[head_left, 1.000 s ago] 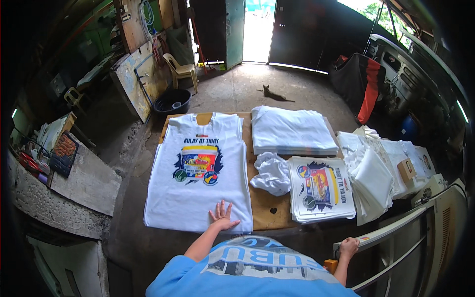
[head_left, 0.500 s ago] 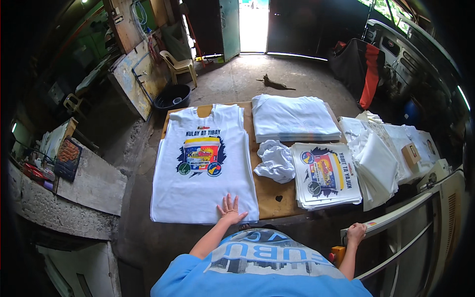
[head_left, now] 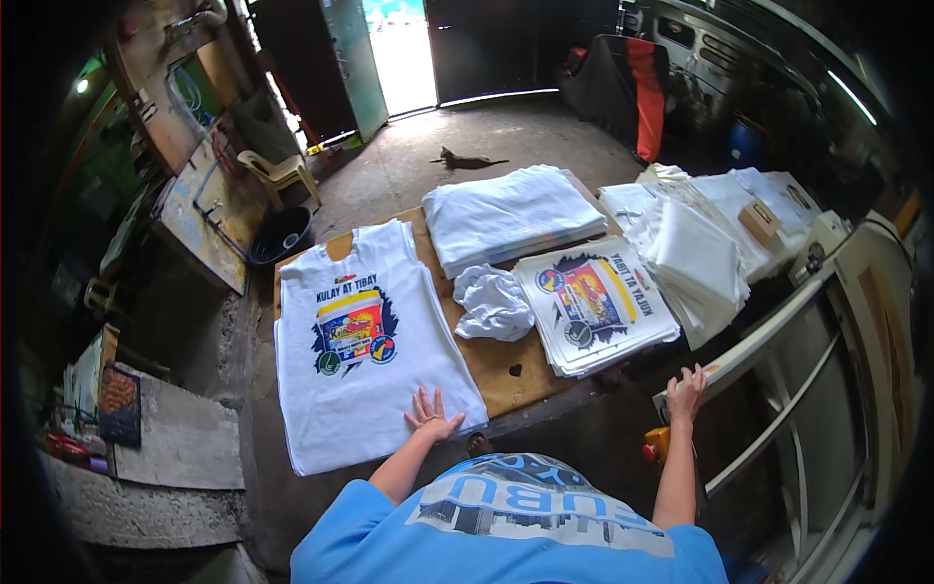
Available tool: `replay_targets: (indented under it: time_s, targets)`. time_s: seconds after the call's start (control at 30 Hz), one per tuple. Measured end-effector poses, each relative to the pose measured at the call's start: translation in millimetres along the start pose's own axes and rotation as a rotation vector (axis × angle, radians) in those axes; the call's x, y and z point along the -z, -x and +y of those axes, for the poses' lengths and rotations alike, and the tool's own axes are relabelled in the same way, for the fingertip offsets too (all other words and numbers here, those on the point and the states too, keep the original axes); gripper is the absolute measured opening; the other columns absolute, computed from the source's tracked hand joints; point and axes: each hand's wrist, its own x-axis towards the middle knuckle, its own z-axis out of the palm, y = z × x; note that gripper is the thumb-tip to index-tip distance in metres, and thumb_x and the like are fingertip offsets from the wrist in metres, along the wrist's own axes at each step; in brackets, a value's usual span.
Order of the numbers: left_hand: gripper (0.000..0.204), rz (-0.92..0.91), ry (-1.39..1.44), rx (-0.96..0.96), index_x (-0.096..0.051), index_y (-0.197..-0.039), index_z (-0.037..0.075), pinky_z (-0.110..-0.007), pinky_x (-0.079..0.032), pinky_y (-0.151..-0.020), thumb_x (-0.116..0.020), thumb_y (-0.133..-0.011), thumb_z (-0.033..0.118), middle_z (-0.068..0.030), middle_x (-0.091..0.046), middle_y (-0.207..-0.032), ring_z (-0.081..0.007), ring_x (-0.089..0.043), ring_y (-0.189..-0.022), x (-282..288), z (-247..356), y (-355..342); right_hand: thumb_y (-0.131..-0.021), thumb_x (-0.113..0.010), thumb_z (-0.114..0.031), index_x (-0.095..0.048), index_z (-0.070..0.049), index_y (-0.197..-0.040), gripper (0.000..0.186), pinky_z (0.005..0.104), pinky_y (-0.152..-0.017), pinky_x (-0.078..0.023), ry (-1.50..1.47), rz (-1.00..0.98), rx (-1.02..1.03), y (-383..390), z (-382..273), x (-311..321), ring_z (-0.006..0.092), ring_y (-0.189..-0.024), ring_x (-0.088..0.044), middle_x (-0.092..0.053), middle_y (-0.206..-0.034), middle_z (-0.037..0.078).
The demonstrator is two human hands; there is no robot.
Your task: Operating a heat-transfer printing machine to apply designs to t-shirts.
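My left hand (head_left: 431,418) lies flat, fingers spread, on the lower right corner of a white printed T-shirt (head_left: 342,414). That shirt is spread at the top of a pile, its colourful bucket picture facing up. At the right, my right hand (head_left: 687,391) is at the end of a pale metal bar (head_left: 749,353) on a machine, its fingers loosened and partly raised. A red push button on an orange box (head_left: 657,445) sits just below it. Right of the shirt are a crumpled white cloth (head_left: 493,303) and a stack of printed sheets (head_left: 595,310).
Folded white shirts (head_left: 514,216) lie at the back of the brown table (head_left: 516,384). Loose white sheets (head_left: 686,255) and a small cardboard box (head_left: 760,221) are to the right. On the floor beyond are a cat (head_left: 469,159), a black tub (head_left: 282,237) and a plastic chair (head_left: 279,175).
The view has turned, shifting the table leftward and tilting it. My right hand has loosened its grip on the bar. My left hand stays flat on the T-shirt.
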Motion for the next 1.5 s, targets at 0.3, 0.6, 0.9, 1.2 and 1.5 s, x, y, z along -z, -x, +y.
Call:
replay_targets:
  time_s: [0.3, 0.6, 0.9, 1.2, 1.5]
  targets:
    - [0.107, -0.051, -0.153, 0.010, 0.017, -0.137, 0.019, -0.062, 0.001, -0.098, -0.047, -0.068, 0.071, -0.0134, 0.029, -0.139, -0.0319, 0.022, -0.130, -13, -2, 20, -0.089, -0.043, -0.029, -0.053, -0.002, -0.108, 0.035, 0.0396, -0.093, -0.034, -0.280, 0.073, -0.286, 78, 48, 41, 0.0375, -0.109, -0.043, -0.040, -0.123, 0.024]
    - [0.121, -0.041, -0.265, 0.084, 0.023, -0.134, 0.019, -0.063, -0.005, -0.098, -0.065, -0.062, 0.060, -0.0151, 0.031, -0.137, -0.0325, 0.024, -0.129, -15, 3, 18, -0.092, -0.034, -0.038, -0.059, -0.004, -0.081, 0.044, 0.0430, -0.081, -0.037, 0.074, -0.187, -0.369, 139, 49, 90, 0.0309, -0.082, -0.055, -0.061, -0.083, 0.013]
    - [0.126, -0.020, -0.287, 0.155, 0.024, -0.134, 0.021, -0.063, -0.010, -0.098, -0.071, -0.059, 0.057, -0.0134, 0.032, -0.138, -0.0320, 0.024, -0.129, -29, -2, 7, -0.090, -0.037, -0.042, -0.059, -0.005, -0.078, 0.044, 0.0434, -0.080, -0.035, 0.214, -0.011, -0.387, 156, 59, 80, 0.0291, -0.083, -0.055, -0.060, -0.080, 0.012]
    - [0.128, -0.019, -0.260, 0.104, 0.025, -0.133, 0.020, -0.063, -0.008, -0.098, -0.073, -0.057, 0.053, -0.0145, 0.032, -0.137, -0.0322, 0.025, -0.128, -24, -2, 8, -0.089, -0.039, -0.044, -0.062, -0.003, -0.073, 0.050, 0.0475, -0.094, -0.028, 0.181, 0.022, -0.377, 158, 58, 83, 0.0292, -0.086, -0.054, -0.061, -0.079, 0.013]
    - [0.127, -0.027, -0.219, 0.046, 0.024, -0.134, 0.021, -0.066, -0.003, -0.096, -0.071, -0.057, 0.055, -0.0140, 0.033, -0.137, -0.0324, 0.026, -0.128, -22, 0, 11, -0.090, -0.039, -0.042, -0.058, -0.003, -0.073, 0.046, 0.0450, -0.081, -0.035, 0.132, 0.005, -0.352, 161, 69, 79, 0.0313, -0.083, -0.054, -0.060, -0.078, 0.013]
